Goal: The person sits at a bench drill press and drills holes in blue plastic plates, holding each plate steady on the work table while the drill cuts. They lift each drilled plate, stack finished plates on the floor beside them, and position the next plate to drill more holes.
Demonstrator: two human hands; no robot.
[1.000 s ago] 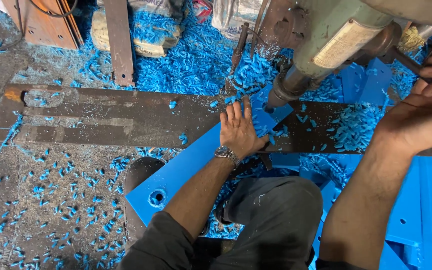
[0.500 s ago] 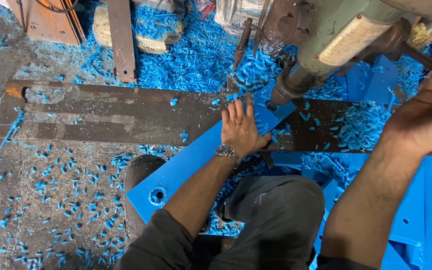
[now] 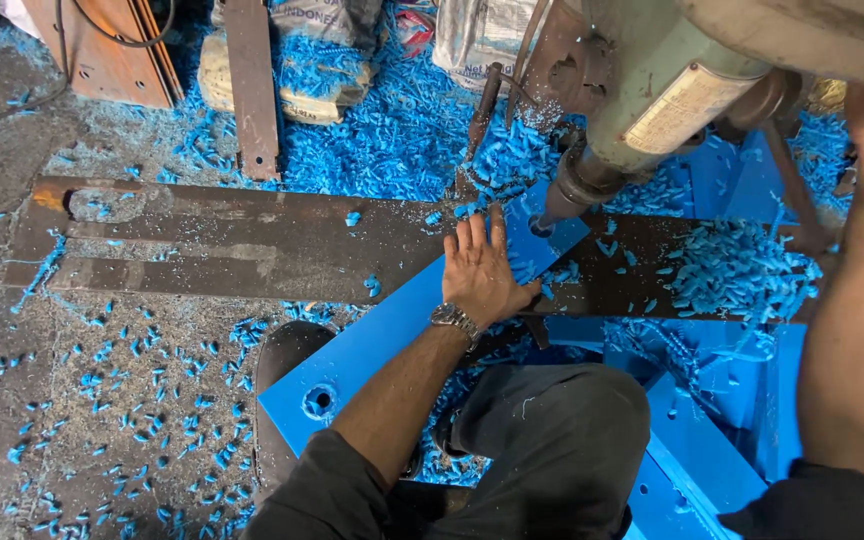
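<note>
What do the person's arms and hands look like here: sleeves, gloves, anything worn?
Both hands are bare, no gloves. The left hand has a silver metal wristwatch at the wrist, and a dark grey sleeve is pushed up to about the elbow, forearm uncovered. The right arm is also bare below a dark sleeve near the elbow; its hand is mostly out of frame.

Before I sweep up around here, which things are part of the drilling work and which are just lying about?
In use:
- blue plate, held flat by the left hand
- drill over the plate's end
- dark steel bar under the plate
- right hand, raised out of view at the right edge

Lying about:
- blue shavings
- sacks
- wooden board
</note>
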